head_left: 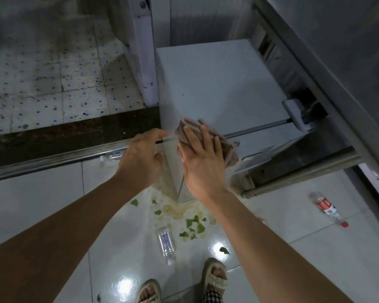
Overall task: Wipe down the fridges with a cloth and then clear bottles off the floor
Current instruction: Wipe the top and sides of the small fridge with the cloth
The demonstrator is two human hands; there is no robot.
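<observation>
A small white fridge [219, 84] stands below me, its top facing up. My right hand [202, 160] presses a crumpled brownish cloth [229, 149] flat against the front edge of the fridge top, fingers straight. My left hand [140, 156] hovers beside the fridge's left front corner, fingers loosely curled and holding nothing. On the white floor lie a clear bottle [166, 242] near my feet, a red-labelled bottle [327, 208] at the right, and another clear bottle [112, 155] against the metal threshold, partly behind my left hand.
Green leaf scraps and a yellowish spill [179, 213] spread on the tiles at the fridge's base. A tall steel fridge [337, 62] rises at the right. A dark threshold [53, 136] separates the speckled floor beyond. My sandalled feet [213, 278] stand at the bottom.
</observation>
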